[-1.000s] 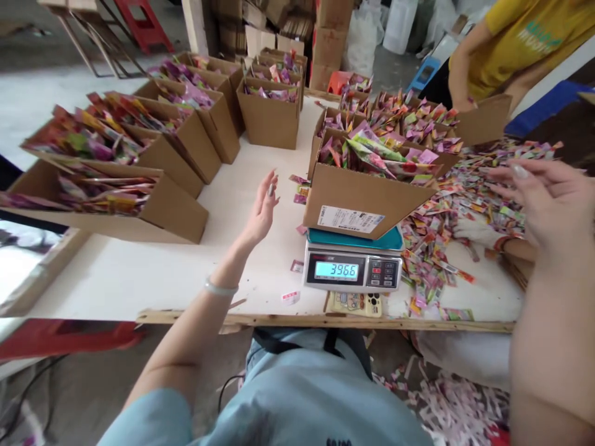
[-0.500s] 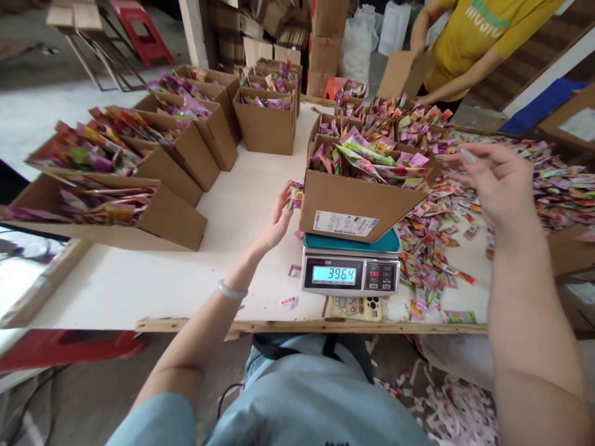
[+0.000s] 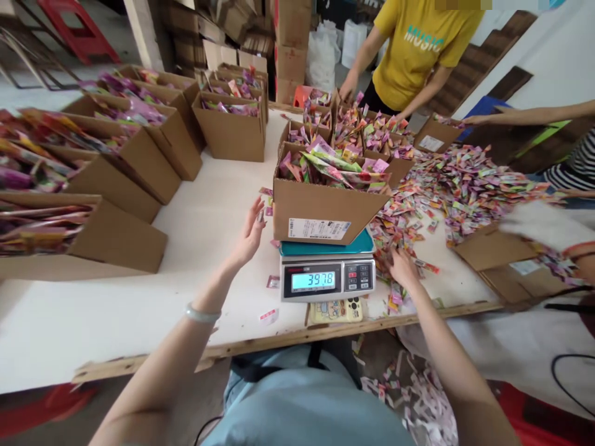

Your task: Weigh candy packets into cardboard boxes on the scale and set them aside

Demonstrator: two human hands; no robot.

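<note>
A cardboard box (image 3: 325,204) filled with small, shiny candy-like packets rests on the teal pan of a digital scale (image 3: 328,279). The scale's display reads 3978. My left hand (image 3: 250,236) is open at the left of the box, fingers spread, with a few packets (image 3: 267,201) on the table behind the fingertips. To the right of the scale, my right hand (image 3: 403,267) reaches into loose packets (image 3: 409,223). Its fingers look apart, their tips partly hidden among the packets.
Filled boxes (image 3: 153,139) line the left side; more stand behind the scale. A phone (image 3: 337,311) lies under the scale's front edge. A co-worker in a yellow shirt (image 3: 418,56) stands across. At right, other people's arms reach over boxes and a large packet heap (image 3: 483,186).
My right hand has come down from above the packets into the pile beside the scale. The reading has risen from 3964 to 3978. My view has swung right, showing other people's arms.
</note>
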